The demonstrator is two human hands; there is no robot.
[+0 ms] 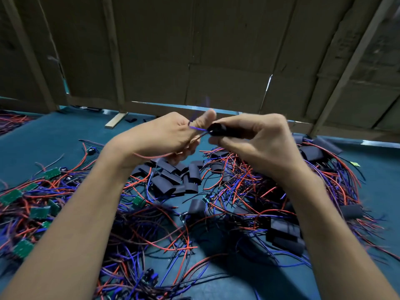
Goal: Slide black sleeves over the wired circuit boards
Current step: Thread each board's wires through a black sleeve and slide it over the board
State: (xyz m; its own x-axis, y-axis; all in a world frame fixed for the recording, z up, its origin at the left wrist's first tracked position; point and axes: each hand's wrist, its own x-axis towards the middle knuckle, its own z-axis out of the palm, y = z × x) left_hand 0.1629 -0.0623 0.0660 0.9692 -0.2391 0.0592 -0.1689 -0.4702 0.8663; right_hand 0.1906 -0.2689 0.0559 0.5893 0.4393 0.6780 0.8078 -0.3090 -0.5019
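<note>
Pinched in the right hand [257, 141], a sleeve [217, 128] is up over the table [54, 137]; the left hand [166, 135] pinches blue wires [198, 129] feeding into its mouth. Board's hidden, likely inside. Sleeved ones [283, 231] pile up right, but bare boards [40, 212] left and spare sleeves [171, 178] mean plenty to go.

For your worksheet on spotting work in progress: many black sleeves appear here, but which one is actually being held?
The black sleeve pinched in the right hand, raised above the table with blue wire entering its end. All other sleeves lie loose among the wires.
</note>
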